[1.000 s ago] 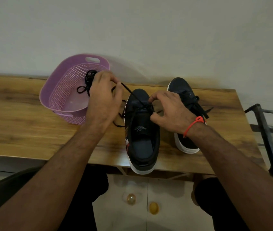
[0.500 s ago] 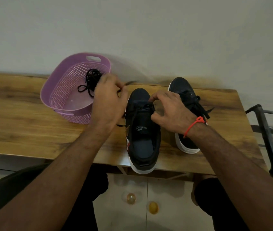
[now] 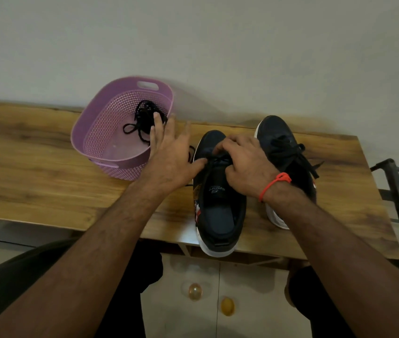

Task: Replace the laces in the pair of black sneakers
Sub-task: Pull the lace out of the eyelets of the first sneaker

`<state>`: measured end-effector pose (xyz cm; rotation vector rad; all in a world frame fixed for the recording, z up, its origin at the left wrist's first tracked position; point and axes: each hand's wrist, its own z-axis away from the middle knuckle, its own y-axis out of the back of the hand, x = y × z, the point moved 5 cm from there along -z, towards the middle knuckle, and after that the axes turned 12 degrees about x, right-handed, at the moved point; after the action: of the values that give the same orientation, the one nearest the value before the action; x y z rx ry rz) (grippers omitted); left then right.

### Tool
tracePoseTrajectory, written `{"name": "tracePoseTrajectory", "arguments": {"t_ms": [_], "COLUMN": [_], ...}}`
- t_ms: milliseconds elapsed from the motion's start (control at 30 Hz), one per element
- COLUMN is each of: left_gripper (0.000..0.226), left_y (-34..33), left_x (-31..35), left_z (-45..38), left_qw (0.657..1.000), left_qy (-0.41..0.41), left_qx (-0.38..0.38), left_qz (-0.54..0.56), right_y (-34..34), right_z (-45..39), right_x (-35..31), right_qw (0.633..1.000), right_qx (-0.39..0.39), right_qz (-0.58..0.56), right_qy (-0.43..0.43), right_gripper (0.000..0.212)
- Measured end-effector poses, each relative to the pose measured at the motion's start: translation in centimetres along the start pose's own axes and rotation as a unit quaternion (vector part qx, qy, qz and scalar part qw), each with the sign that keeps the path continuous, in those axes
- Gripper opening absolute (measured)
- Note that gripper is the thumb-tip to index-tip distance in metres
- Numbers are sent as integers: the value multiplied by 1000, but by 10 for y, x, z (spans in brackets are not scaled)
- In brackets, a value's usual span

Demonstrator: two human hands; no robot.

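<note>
Two black sneakers with white soles stand on the wooden table. The nearer sneaker overhangs the front edge, and its black lace trails off to its left. My left hand hovers beside it with fingers spread straight, thumb touching the shoe's side, holding nothing. My right hand curls over the lacing area and pinches the lace near the toe end. The far sneaker on the right stays laced. A bundle of black laces lies in the purple basket.
A plain wall rises right behind the table. A dark metal frame stands off the table's right end. White cabinet doors with two amber knobs sit below, between my knees.
My left hand let go of the lace it was pulling up to the left and spread its fingers open. My right hand stayed on the nearer sneaker's lacing.
</note>
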<state>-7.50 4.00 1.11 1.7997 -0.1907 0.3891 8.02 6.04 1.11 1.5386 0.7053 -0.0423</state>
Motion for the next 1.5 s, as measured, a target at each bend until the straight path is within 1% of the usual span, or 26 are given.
{"name": "tracePoseTrajectory", "arguments": {"t_ms": [67,100,167,267,400,500,567,633,700,767,800,833,867,900,967,1033,1100,1133,1200,1233,1300,1333,1367,1400,1433,1500], "left_gripper": [88,90,98,99,104,101,98,98,98,98,98,98,98,98,98,98,98,97,97,97,97,97,97,97,97,96], "left_y": [2,1,-4,-8,-6,-4,-3,-3,-3,-4,-4,-4,-4,-4,-4,-3,-3,-3,-2,-1,0,0,0,0,-1,-1], "left_x": [3,5,7,7,3,-2,-2,-2,-3,-4,-4,-4,-4,-4,-4,-4,-5,-5,-6,-6,-5,-5,-4,-3,-2,-1], "left_z": [-1,-1,0,1,-3,-5,-6,-7,-7,-7,-7,-7,-7,-7,-8,-8,-8,-8,-8,-8,-8,-7,-7,-7,-6,-7], "left_qw": [1000,1000,999,998,996,995,994,994,994,994,994,994,994,993,993,993,993,993,993,993,993,992,992,992,992,993], "left_qy": [2,-3,-8,10,23,20,16,14,13,12,13,13,13,14,14,12,12,12,12,12,12,12,12,12,11,10], "left_qx": [3,-5,-34,-59,-88,-101,-106,-110,-113,-112,-111,-111,-112,-113,-114,-114,-117,-118,-118,-118,-120,-121,-122,-123,-123,-121], "left_qz": [29,29,10,0,11,10,6,2,1,0,-2,-3,-5,-6,-7,-9,-9,-8,-9,-11,-14,-15,-14,-14,-14,-12], "right_y": [-2,-2,-2,-4,-12,-19,-23,-20,-4,20,28,33,31,27,10,-8,-21,-24,-15,-5,21,31,37,38,35,16], "right_z": [-2,-3,-6,-7,-7,-9,-10,-12,-16,-18,-19,-19,-21,-22,-18,-12,-8,-8,-14,-18,-23,-23,-23,-23,-24,-23], "right_x": [-3,-3,-2,1,4,2,1,-1,5,19,28,35,38,35,24,8,-1,-2,1,8,31,42,50,53,49,29], "right_qw": [1000,1000,1000,1000,998,996,996,998,994,977,969,968,972,981,996,997,991,991,993,990,964,947,938,939,949,984], "right_qx": [11,15,20,19,10,18,18,38,103,181,200,199,176,141,72,38,27,32,91,138,225,255,269,264,241,150], "right_qz": [8,7,6,18,64,87,73,34,-27,-79,-88,-84,-79,-70,-28,43,92,87,24,-16,-84,-103,-109,-111,-116,-65], "right_qy": [-1,-5,-15,-18,8,32,43,41,-4,-85,-117,-131,-130,-113,-39,47,92,97,64,17,-115,-165,-189,-190,-168,-66], "right_gripper": [49,46,41,36,30,27,20,10,7,6,6,6,7,11,27,36,29,23,14,12,9,8,10,16,22,32]}}
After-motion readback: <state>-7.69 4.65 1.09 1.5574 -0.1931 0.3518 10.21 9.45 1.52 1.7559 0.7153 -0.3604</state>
